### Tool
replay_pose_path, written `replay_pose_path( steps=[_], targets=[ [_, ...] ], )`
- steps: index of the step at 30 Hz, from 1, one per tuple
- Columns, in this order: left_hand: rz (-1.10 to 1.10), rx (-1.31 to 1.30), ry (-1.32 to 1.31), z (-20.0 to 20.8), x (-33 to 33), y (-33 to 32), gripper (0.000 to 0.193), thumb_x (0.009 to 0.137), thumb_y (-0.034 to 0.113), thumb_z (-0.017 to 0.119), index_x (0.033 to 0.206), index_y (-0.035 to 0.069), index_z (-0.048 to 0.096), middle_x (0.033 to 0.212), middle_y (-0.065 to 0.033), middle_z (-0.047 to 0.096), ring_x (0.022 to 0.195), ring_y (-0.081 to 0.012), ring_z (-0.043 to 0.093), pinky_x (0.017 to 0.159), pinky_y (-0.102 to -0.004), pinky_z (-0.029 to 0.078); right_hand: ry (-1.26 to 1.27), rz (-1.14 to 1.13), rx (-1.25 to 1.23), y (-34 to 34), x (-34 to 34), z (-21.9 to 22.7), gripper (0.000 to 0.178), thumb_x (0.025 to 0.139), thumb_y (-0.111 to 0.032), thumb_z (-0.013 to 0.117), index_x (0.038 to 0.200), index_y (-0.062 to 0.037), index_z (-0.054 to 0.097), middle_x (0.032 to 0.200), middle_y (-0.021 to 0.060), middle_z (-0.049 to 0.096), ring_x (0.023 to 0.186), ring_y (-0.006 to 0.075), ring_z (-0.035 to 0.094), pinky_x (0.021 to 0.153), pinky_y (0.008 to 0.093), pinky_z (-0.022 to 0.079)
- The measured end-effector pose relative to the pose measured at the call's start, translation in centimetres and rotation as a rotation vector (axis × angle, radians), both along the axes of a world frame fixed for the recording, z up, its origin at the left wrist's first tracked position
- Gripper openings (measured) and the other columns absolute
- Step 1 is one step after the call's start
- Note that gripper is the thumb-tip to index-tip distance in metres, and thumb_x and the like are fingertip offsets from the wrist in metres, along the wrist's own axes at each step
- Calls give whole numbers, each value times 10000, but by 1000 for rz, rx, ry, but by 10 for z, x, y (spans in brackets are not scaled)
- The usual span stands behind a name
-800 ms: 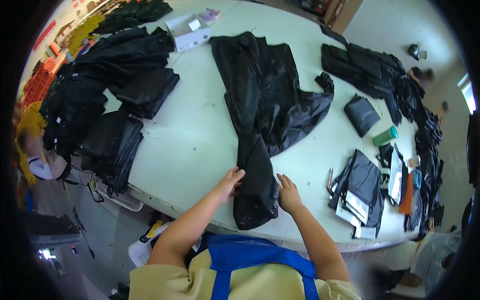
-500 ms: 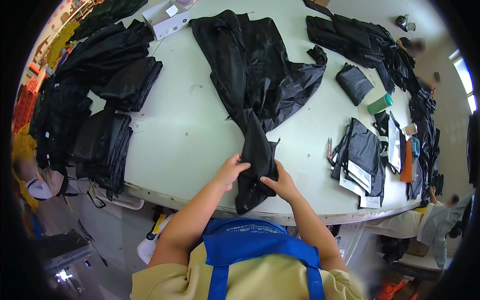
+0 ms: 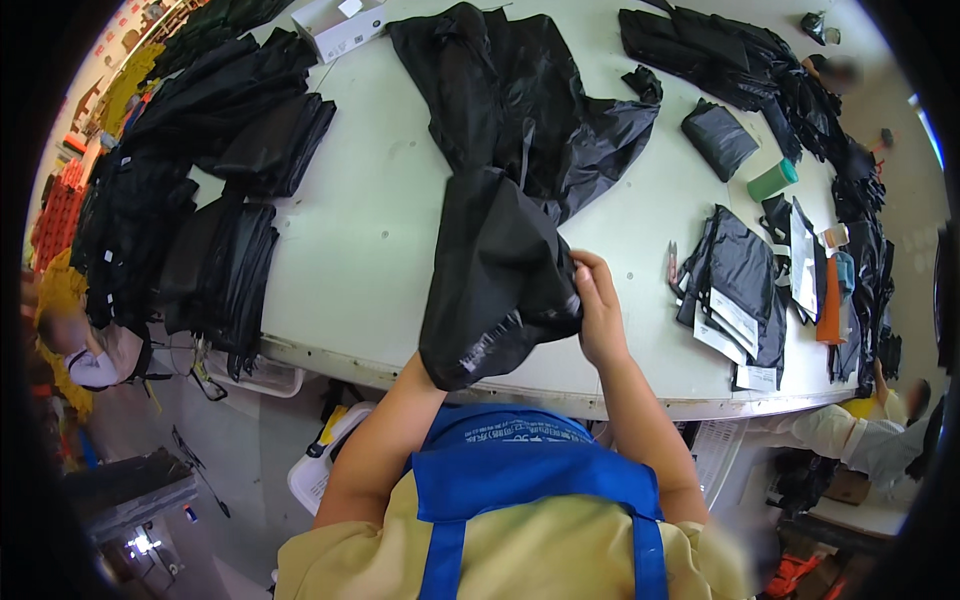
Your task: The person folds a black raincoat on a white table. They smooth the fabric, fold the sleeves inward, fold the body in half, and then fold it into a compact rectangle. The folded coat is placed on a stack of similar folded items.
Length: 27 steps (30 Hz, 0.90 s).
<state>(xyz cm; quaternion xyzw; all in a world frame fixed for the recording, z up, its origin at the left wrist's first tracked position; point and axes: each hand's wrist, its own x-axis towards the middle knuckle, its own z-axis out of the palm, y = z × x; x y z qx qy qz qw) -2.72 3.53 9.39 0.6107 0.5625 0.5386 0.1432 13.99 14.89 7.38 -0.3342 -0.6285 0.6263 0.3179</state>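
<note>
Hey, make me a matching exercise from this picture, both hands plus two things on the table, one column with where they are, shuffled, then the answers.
Column one
1. Left hand
2. Right hand
3. Green cylinder
4. White box

Column two
A. Open-topped, left of the far end of the black garment
B. Touching the right side of the garment's near end
C. Hidden by the garment
D. Near a folded black bundle, right of the garment

Pairs: 1-C, 2-B, 3-D, 4-A
</note>
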Motion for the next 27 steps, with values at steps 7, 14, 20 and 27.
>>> replay_pose_path(
  steps=[7,14,20,27],
  targets=[
    [-137,72,199,30,13,9,426,816,105,673,1210,38,524,1186,-115,541,1104,-256,508,978,-361,390,177,-118,4,1,-7,30,168,971,-145,533,1042,3,567,952,37,601,883,107,545,827,244,430],
    [-114,-46,-184,12,27,30,172,780,155,671,933,88,625,884,-49,596,853,-235,544,800,-333,439,-27,267,12,2,2,37,538,1018,-423,400,1150,63,586,1064,97,621,1005,166,545,931,287,398],
    [55,9,314,48,-1,19,312,741,228,702,1003,88,605,1016,-109,625,975,-259,588,870,-357,472,-19,58,430,-6,17,35,686,852,-468,649,1265,49,469,1267,208,512,1156,265,487,987,382,372],
    [172,-40,375,63,26,25,497,841,209,641,1285,39,498,1233,-89,585,1133,-227,555,985,-355,414,-250,-326,818,-38,-12,-60,933,692,-170,798,1434,-2,259,1426,239,340,1332,391,327,1073,454,281]
  ],
)
